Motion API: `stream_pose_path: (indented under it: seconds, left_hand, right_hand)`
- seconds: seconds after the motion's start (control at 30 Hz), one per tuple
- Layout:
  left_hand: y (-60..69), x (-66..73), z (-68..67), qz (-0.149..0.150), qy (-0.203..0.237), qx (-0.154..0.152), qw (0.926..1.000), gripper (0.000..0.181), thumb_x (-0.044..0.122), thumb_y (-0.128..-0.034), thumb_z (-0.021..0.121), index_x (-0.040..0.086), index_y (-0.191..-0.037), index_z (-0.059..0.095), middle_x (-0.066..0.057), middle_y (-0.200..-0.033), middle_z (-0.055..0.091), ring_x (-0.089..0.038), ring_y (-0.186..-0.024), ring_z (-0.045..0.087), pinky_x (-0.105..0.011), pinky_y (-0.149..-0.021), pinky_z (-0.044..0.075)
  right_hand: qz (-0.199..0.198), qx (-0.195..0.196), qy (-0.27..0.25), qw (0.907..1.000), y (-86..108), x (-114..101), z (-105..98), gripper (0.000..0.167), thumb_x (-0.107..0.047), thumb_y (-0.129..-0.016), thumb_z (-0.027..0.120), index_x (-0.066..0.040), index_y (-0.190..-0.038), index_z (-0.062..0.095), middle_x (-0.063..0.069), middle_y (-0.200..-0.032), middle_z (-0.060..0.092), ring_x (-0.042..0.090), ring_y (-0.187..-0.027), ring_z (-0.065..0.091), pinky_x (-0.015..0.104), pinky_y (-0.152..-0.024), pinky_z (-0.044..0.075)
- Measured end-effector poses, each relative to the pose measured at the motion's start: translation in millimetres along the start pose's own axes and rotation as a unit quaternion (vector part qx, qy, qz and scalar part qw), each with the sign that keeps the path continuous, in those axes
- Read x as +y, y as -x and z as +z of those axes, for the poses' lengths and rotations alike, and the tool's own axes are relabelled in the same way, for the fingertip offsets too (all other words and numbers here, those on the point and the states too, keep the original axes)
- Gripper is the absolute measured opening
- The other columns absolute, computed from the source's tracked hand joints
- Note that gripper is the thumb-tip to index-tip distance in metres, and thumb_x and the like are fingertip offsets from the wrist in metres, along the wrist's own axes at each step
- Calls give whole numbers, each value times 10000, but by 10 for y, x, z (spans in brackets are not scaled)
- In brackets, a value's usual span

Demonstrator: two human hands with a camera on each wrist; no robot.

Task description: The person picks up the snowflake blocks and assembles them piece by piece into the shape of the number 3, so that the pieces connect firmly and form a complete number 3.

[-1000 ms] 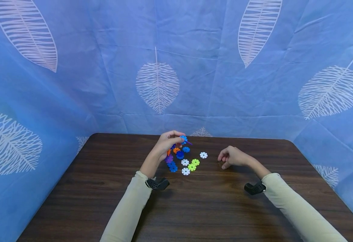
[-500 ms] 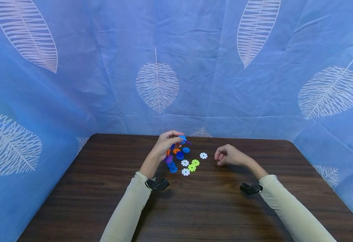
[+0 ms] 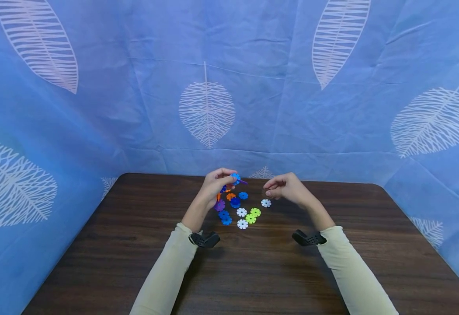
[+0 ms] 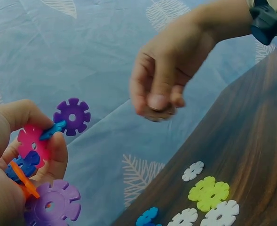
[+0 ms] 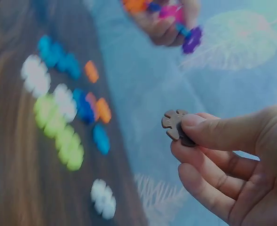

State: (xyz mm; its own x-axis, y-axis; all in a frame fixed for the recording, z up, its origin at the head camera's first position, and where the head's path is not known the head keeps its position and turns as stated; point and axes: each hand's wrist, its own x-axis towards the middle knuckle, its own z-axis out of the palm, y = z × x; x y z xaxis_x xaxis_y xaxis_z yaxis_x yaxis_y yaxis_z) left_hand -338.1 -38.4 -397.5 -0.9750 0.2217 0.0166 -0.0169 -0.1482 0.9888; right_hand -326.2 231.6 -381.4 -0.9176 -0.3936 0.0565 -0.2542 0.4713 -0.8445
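Note:
My left hand (image 3: 213, 187) holds a chain of interlocked notched plastic discs above the table. In the left wrist view the chain shows a dark purple disc (image 4: 82, 117) at one end, a pink disc (image 4: 29, 141), blue pieces, an orange disc (image 4: 23, 176) seen edge-on and a lighter purple disc (image 4: 63, 207). The thumb and fingers of my right hand (image 3: 290, 190) pinch a brown notched disc (image 5: 171, 123), partly covered by the thumb. This hand is raised to the right of the chain, apart from it.
Loose discs lie on the dark wooden table (image 3: 253, 271): white (image 3: 242, 224), lime green (image 3: 251, 218), blue (image 3: 243, 195) and orange (image 3: 231, 197). A lone white disc (image 3: 266, 203) lies below the right hand. Blue leaf-patterned cloth (image 3: 245, 109) hangs behind the table.
My right hand has picked up the brown disc from the table, then risen and moved left toward the chain. My left hand has stayed nearly still with its chain.

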Motion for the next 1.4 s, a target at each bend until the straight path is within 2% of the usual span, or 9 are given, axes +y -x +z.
stream_pose_path:
  seconds: [0.27,0.37,0.5,0.7,0.83,0.9,1.07,1.23,1.4]
  left_hand:
    - [-10,-1,-10,86,-14,96,9999,352,100,-953,692,-58,-1263,638,27,-970,671,-130,-746,658,-379,-909,583]
    - [-9,10,-8,92,10,146,9999,300,106,-949,701,-22,-1220,674,26,-968,671,-176,-785,666,-341,-868,592]
    - [-5,19,-3,98,21,176,9998,298,107,-947,702,-13,-1218,677,18,-991,667,-223,-828,669,-361,-890,584]
    - [-12,4,-2,139,22,204,9997,240,95,-945,702,23,-1173,705,10,-1014,668,-229,-825,674,-349,-873,596]
    - [-18,-10,-9,168,38,241,9996,189,88,-940,706,58,-1126,724,12,-998,673,-158,-768,667,-375,-887,600]
    - [-17,-12,-17,181,67,232,9995,210,85,-943,700,37,-1147,714,13,-994,670,-139,-761,660,-421,-928,589]
    - [-10,-8,-17,176,88,211,9996,210,92,-947,697,37,-1149,709,14,-993,666,-129,-751,661,-444,-950,572]
    - [-12,-9,-20,198,109,181,9996,214,96,-947,695,35,-1152,704,22,-978,675,-188,-795,673,-408,-924,583]
    - [-23,-8,-10,101,150,91,9998,297,115,-961,689,-3,-1232,668,34,-953,676,-176,-795,678,-322,-861,599]
  right_hand:
    - [-79,544,-926,9942,-128,-222,159,250,-55,-907,755,101,-1091,687,149,-917,751,318,-838,750,343,-712,643]
    - [-200,610,-1168,9911,-164,-245,206,239,-38,-906,750,113,-1076,674,83,-867,756,299,-797,754,356,-707,646]
    - [-261,646,-1493,9863,-200,-257,253,240,-19,-916,733,138,-1075,645,22,-827,753,234,-755,752,349,-712,646]
    - [-206,710,-1942,9782,-215,-263,317,234,-3,-924,716,139,-1080,613,-7,-811,739,164,-739,740,387,-762,644]
    - [-224,682,-2051,9761,-209,-262,344,219,2,-931,705,133,-1076,604,-9,-811,741,148,-736,744,431,-790,634]
    - [-247,664,-2055,9761,-210,-269,354,212,6,-935,697,131,-1076,602,-9,-810,740,140,-732,744,419,-782,637]
    - [-258,623,-2084,9757,-209,-273,365,221,8,-932,701,136,-1083,601,4,-812,740,146,-743,748,388,-772,640]
    - [-330,630,-2056,9760,-206,-273,386,241,-5,-931,709,138,-1094,604,8,-819,739,158,-762,753,402,-786,639]
    - [-434,752,-2080,9743,-206,-248,405,247,-17,-942,701,140,-1112,615,2,-828,750,164,-775,761,322,-735,643]
